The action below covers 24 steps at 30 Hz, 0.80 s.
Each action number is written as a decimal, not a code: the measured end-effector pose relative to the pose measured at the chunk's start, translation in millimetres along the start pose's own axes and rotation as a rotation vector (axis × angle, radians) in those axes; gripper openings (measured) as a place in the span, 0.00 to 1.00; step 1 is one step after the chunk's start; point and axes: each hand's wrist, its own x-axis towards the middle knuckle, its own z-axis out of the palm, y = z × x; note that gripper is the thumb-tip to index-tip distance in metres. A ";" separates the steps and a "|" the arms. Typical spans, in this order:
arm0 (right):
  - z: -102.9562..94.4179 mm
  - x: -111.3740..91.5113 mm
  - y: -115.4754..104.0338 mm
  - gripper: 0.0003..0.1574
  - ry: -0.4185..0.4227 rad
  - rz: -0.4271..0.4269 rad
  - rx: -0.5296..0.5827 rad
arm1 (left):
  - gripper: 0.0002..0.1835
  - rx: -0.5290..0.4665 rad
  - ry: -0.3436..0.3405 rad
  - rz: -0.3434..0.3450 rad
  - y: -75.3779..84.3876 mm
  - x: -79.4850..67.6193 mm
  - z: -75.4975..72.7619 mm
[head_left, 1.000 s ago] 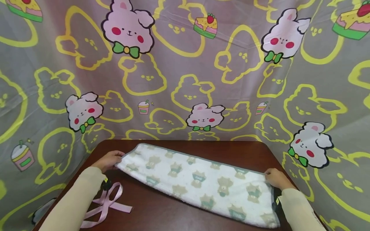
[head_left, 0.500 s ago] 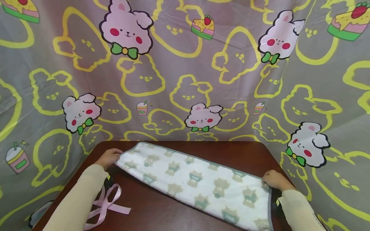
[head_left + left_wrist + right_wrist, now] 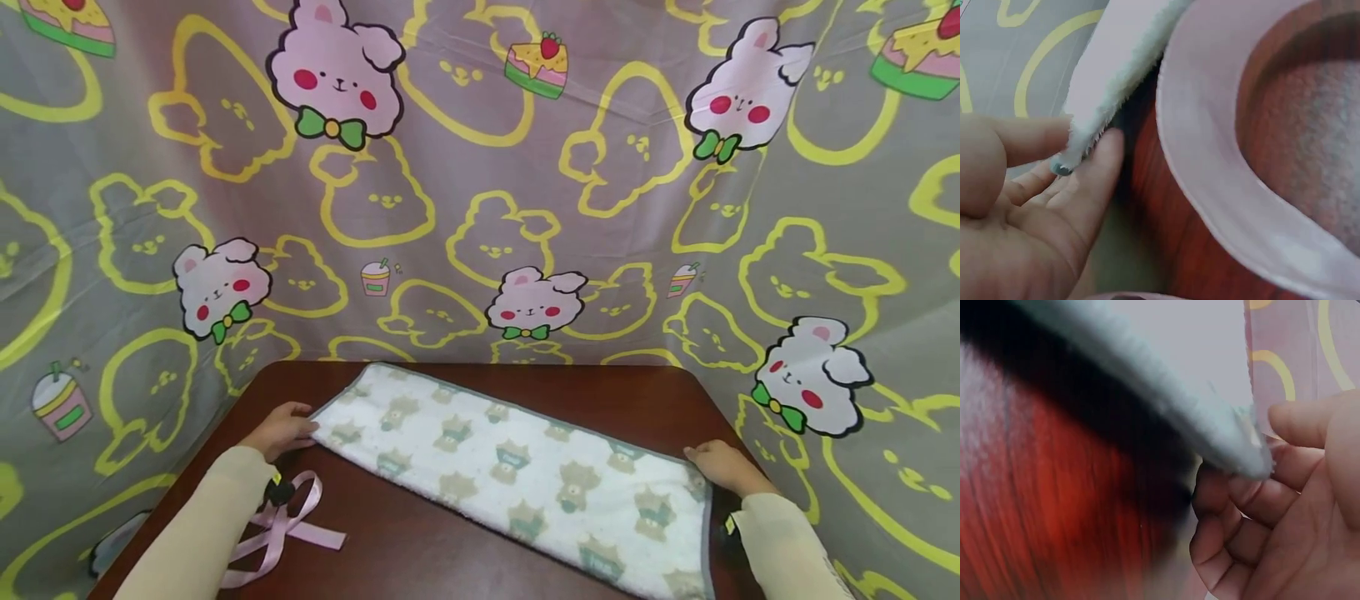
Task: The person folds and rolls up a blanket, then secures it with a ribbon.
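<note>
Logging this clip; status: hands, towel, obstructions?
Left hand, right hand gripping towel at opposite ends. Towel slanted across table. Pink ribbon near left hand, clear of towel.

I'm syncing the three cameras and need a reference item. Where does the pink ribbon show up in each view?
Head: the pink ribbon lies at lower left on the table, near the left hand.
Left wrist: a large loop of it sweeps down the right half, cut off by the frame.
Right wrist: not in it.
Shared landmark: the white cloth, seen in all three views.
</note>
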 end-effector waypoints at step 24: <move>0.1 -4.9 -4.3 0.27 0.004 -0.120 0.064 | 0.24 0.741 0.170 0.217 9.0 -16.0 12.0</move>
